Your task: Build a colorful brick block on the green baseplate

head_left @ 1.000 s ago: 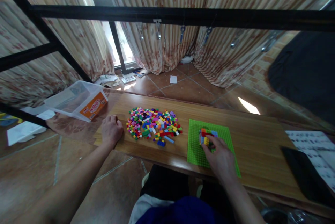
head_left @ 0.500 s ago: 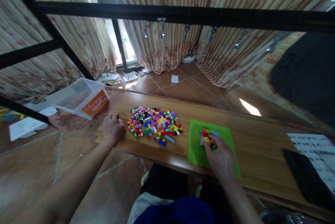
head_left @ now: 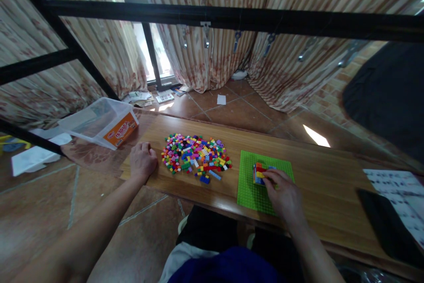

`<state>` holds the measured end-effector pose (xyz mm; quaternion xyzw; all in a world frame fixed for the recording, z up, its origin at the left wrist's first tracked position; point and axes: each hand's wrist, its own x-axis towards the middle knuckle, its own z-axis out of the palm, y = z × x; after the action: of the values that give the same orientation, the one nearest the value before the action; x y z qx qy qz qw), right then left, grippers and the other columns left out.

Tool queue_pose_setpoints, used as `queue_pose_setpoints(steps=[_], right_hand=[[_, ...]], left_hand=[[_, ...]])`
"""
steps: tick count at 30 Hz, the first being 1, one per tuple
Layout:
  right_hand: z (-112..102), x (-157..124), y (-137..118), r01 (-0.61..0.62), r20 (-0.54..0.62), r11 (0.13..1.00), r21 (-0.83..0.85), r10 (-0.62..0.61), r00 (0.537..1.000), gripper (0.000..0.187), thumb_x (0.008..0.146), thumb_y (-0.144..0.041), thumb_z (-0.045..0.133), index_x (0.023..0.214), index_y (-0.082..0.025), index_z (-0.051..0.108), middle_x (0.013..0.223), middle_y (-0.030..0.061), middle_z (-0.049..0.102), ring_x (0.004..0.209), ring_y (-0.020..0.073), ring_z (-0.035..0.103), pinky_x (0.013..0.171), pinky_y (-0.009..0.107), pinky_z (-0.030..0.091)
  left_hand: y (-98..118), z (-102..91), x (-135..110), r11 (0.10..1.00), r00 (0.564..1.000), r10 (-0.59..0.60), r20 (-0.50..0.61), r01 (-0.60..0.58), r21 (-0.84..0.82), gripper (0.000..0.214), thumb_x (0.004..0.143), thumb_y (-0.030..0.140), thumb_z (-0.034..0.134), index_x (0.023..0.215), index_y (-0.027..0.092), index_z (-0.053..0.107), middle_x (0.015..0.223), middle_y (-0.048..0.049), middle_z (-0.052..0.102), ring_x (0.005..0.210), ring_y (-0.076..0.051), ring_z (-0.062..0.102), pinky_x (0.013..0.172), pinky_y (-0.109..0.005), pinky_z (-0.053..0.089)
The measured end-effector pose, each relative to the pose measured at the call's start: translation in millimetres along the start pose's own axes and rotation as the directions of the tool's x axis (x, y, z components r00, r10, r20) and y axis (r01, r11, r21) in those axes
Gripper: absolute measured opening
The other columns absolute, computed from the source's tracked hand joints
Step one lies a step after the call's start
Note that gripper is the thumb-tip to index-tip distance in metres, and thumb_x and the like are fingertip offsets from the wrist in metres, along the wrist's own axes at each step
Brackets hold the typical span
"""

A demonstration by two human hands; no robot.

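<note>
My right hand (head_left: 285, 194) pinches a small yellow brick (head_left: 260, 175) between thumb and fingertips. That brick is at the top of a small built block of coloured bricks (head_left: 256, 180), with orange, red and blue showing. The block stands on a green studded baseplate (head_left: 247, 194), and my fingers cover its right side. Light blue bricks (head_left: 272, 167) show just behind my fingertips. On the left, my left hand (head_left: 143, 160) rests curled on the tabletop, closed, with nothing seen in it. Beside it lies a pile of loose coloured bricks (head_left: 195, 154).
The wooden table (head_left: 326, 186) runs across the view. A clear plastic bin (head_left: 96, 119) with an orange label stands at the far left. A dark flat object (head_left: 389, 221) and printed sheets (head_left: 397, 186) lie at the right. A black metal bar (head_left: 218, 16) crosses above the table.
My right hand has shifted slightly right and turned, with its fingertips now on the yellow brick from the right side. The left hand has stayed put.
</note>
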<state>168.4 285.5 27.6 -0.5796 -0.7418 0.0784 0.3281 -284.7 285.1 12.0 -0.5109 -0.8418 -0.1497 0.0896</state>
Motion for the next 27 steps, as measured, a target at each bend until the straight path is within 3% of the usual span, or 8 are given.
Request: queue_pose_setpoints(steps=[7,12,19,27], right_hand=[[-11,-1,-2,-0.072,-0.095,0.997,0.007,0.072,0.993,0.028,0.089,-0.039,0.051,0.094,-0.019,0.071,0.104,0.0108,0.069,0.096,0.0232,0.063,0.089,0.042,0.051],[-9,1,1,-0.211,-0.226,0.977,-0.016,0.202,0.953,0.042,0.087,-0.049,0.051,0.107,-0.016,0.067,0.11,0.0159,0.065,0.107,0.0286,0.057,0.099,0.049,0.043],[14,-1,6,-0.403,-0.145,0.914,0.049,0.406,0.903,0.081,0.079,-0.066,0.051,0.13,-0.004,0.051,0.127,0.0261,0.054,0.123,0.0359,0.046,0.105,0.054,0.033],[20,0,3,-0.485,-0.102,0.872,0.066,0.49,0.866,0.09,0.073,-0.069,0.056,0.135,-0.004,0.047,0.134,0.028,0.051,0.127,0.0389,0.044,0.105,0.057,0.031]], left_hand=[[2,-1.8,0,1.0,1.0,-0.011,0.005,0.011,-0.015,0.03,0.086,0.025,0.04,0.105,0.015,0.061,0.113,-0.0166,0.061,0.11,-0.031,0.053,0.099,-0.043,0.041],[2,-1.7,0,0.999,1.0,-0.007,0.004,0.007,-0.035,0.03,0.085,0.023,0.041,0.105,0.014,0.061,0.113,-0.0172,0.061,0.111,-0.032,0.053,0.099,-0.043,0.041],[0,0.3,1,1.0,1.0,0.003,-0.008,-0.003,-0.025,0.031,0.084,0.023,0.041,0.105,0.014,0.062,0.113,-0.0175,0.062,0.11,-0.032,0.054,0.098,-0.043,0.042],[-2,5.1,0,1.0,0.999,0.012,-0.031,-0.012,-0.003,0.028,0.085,0.023,0.041,0.103,0.016,0.061,0.111,-0.0158,0.063,0.108,-0.032,0.054,0.096,-0.043,0.042]])
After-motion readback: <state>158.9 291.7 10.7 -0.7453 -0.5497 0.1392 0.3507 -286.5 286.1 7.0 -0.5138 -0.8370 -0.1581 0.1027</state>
